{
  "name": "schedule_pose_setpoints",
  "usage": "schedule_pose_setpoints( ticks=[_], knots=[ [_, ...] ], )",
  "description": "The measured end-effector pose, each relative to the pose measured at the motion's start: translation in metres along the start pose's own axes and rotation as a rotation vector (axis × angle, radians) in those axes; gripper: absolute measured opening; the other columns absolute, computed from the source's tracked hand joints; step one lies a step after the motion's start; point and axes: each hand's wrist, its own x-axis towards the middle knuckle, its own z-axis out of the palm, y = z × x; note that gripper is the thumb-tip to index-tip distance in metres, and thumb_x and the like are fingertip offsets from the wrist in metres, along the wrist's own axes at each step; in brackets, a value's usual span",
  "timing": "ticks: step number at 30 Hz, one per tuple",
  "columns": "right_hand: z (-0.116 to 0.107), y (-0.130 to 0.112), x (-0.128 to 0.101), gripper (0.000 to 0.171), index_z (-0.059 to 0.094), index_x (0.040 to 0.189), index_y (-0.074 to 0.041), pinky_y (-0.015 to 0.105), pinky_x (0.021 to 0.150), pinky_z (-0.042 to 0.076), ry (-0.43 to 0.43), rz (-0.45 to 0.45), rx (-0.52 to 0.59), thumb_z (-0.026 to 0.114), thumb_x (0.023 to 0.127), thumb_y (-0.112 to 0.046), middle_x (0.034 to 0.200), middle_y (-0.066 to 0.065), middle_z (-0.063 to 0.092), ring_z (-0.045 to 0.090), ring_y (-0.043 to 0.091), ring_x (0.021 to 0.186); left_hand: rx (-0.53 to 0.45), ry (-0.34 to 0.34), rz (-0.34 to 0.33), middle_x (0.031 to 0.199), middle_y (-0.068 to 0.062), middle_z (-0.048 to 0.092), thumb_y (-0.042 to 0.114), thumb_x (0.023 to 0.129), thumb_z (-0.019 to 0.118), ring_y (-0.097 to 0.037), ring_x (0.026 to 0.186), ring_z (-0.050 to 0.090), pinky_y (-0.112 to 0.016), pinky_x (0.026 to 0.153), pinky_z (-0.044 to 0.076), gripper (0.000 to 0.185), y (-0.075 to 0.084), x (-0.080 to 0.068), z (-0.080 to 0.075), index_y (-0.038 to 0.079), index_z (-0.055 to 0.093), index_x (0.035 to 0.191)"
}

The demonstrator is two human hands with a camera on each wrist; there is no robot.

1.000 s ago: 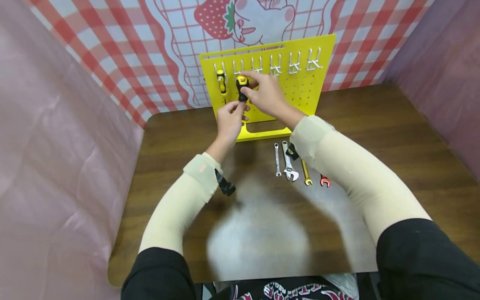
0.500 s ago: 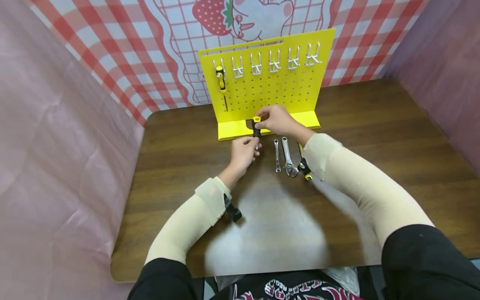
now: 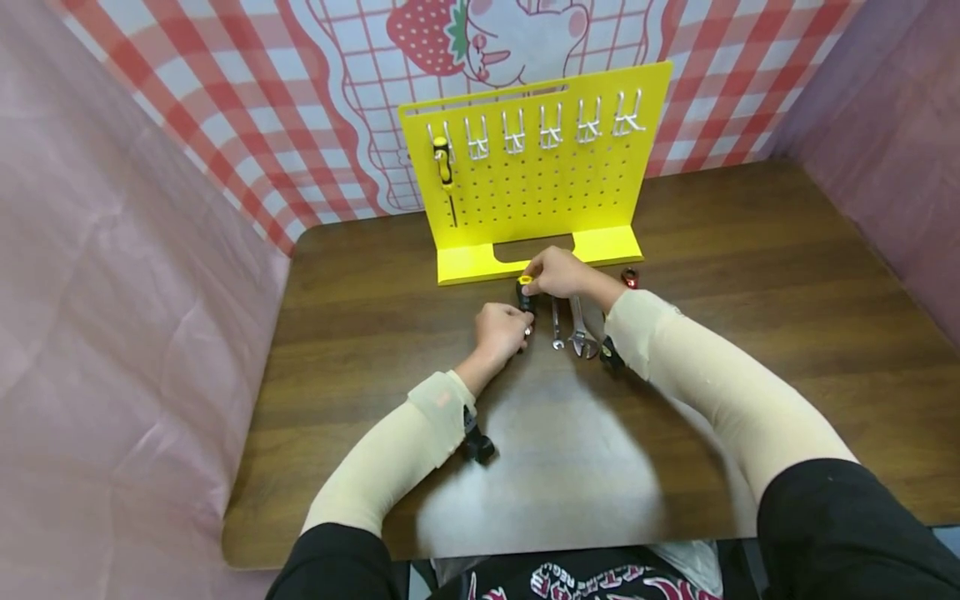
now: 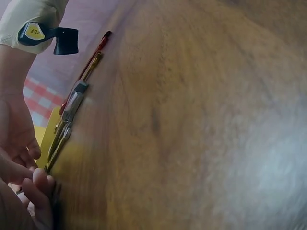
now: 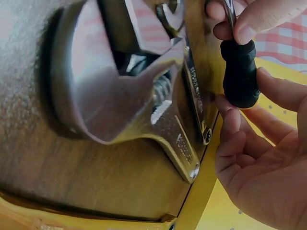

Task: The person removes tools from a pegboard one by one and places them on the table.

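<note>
- At frame centre in the head view, the right hand (image 3: 558, 273) pinches the black-and-yellow handle of a screwdriver (image 3: 524, 293), which lies low over the bench (image 3: 360, 333), just below the yellow pegboard rack (image 3: 536, 179).
- The left hand (image 3: 501, 329) curls its fingers round the screwdriver's shaft end; the right wrist view shows fingertips on the metal shaft.
- One screwdriver (image 3: 444, 171) hangs on the rack's upper left hook; the other hooks are bare.
- An adjustable wrench (image 3: 577, 321), a small spanner (image 3: 556, 325) and more spanners lie on the bench.
- Judging by this, most tools are off the rack.
</note>
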Motion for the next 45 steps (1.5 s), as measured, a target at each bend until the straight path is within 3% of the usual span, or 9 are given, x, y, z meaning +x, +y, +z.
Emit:
schedule_pose_setpoints(
  ticks=[7, 12, 22, 28, 33, 39, 45],
  knots=[
    [0.002, 0.002, -0.001, 0.025, 0.071, 0.103, -0.001, 0.036, 0.070, 0.048, -0.009, -0.015, -0.023, 0.074, 0.083, -0.017, 0.096, 0.011, 0.069, 0.057, 0.024, 0.079, 0.153, -0.010, 0.063, 0.041, 0.004, 0.056, 0.028, 0.084, 0.070, -0.009, 0.035, 0.056, -0.026, 0.044, 0.046, 0.019, -0.003, -0.002, 0.001, 0.016, 0.075, 0.069],
    [0.004, 0.002, -0.001, 0.023, 0.072, 0.101, -0.002, 0.036, 0.070, 0.047, -0.020, -0.027, 0.002, 0.075, 0.082, -0.015, 0.094, 0.010, 0.069, 0.056, 0.023, 0.079, 0.186, -0.012, 0.111, 0.041, 0.004, 0.055, 0.028, 0.082, 0.071, -0.009, 0.036, 0.055, -0.026, 0.046, 0.045, 0.021, -0.004, -0.004, -0.003, 0.017, 0.073, 0.065],
    [0.006, 0.003, 0.000, 0.028, 0.070, 0.107, -0.002, 0.037, 0.072, 0.049, -0.048, -0.033, 0.007, 0.074, 0.084, -0.018, 0.098, 0.010, 0.068, 0.058, 0.023, 0.081, 0.179, -0.056, 0.117, 0.044, 0.003, 0.057, 0.030, 0.085, 0.069, -0.011, 0.037, 0.057, -0.026, 0.041, 0.044, 0.020, -0.008, -0.006, -0.008, 0.016, 0.072, 0.070],
    [-0.001, 0.005, 0.004, 0.043, 0.064, 0.118, -0.002, 0.043, 0.083, 0.049, -0.049, -0.025, 0.018, 0.074, 0.084, -0.027, 0.111, 0.014, 0.065, 0.059, 0.026, 0.098, 0.049, -0.086, 0.020, 0.056, -0.001, 0.064, 0.025, 0.087, 0.063, -0.016, 0.041, 0.060, -0.027, 0.036, 0.046, 0.022, -0.009, -0.002, -0.018, 0.009, 0.070, 0.073],
    [-0.012, -0.005, 0.012, 0.040, 0.064, 0.120, -0.003, 0.041, 0.081, 0.050, 0.014, -0.058, 0.060, 0.069, 0.089, -0.028, 0.113, 0.011, 0.065, 0.060, 0.024, 0.098, -0.013, -0.059, 0.013, 0.067, -0.004, 0.068, 0.018, 0.090, 0.060, -0.017, 0.045, 0.061, -0.026, 0.038, 0.048, 0.018, -0.011, 0.014, -0.035, 0.006, 0.071, 0.082],
    [-0.027, -0.037, 0.023, 0.029, 0.068, 0.113, -0.003, 0.036, 0.076, 0.051, 0.194, -0.148, 0.130, 0.062, 0.094, -0.025, 0.109, 0.010, 0.067, 0.062, 0.025, 0.092, -0.090, 0.012, -0.001, 0.080, -0.011, 0.068, 0.016, 0.090, 0.059, -0.017, 0.052, 0.063, -0.026, 0.042, 0.050, 0.017, -0.005, 0.044, -0.062, 0.004, 0.071, 0.092],
    [-0.035, -0.073, 0.036, 0.029, 0.071, 0.111, -0.008, 0.029, 0.072, 0.050, 0.334, -0.200, 0.122, 0.058, 0.096, -0.029, 0.103, 0.004, 0.069, 0.061, 0.015, 0.082, -0.210, 0.047, 0.041, 0.101, -0.009, 0.065, 0.021, 0.094, 0.060, -0.021, 0.068, 0.068, -0.027, 0.050, 0.053, 0.028, 0.000, 0.076, -0.085, 0.005, 0.063, 0.116]
  ],
)
